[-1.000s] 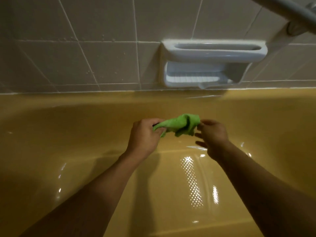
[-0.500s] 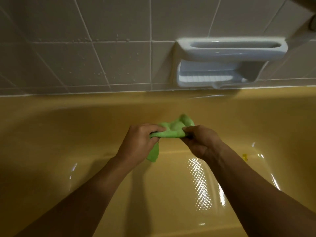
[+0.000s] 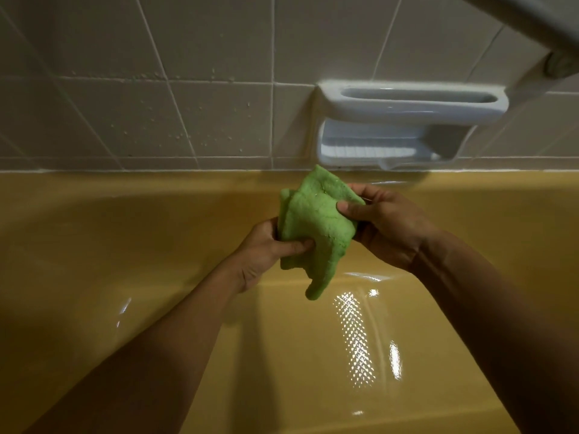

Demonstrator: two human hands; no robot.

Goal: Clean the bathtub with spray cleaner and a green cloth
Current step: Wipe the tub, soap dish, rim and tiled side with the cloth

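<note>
I see one yellow tub (image 3: 125, 245); above its far rim, one white soap dish (image 3: 407, 104) sits in the tiled wall, with one grey bar (image 3: 532, 20) higher still. Over the tub, one green cloth (image 3: 310, 223) hangs between my two hands. My left hand (image 3: 266, 249) pinches its lower part and my right hand (image 3: 385, 223) grips its right side.

The bathtub (image 3: 156, 245) basin lies open below; a soap dish (image 3: 407, 120) juts from the wall.
</note>
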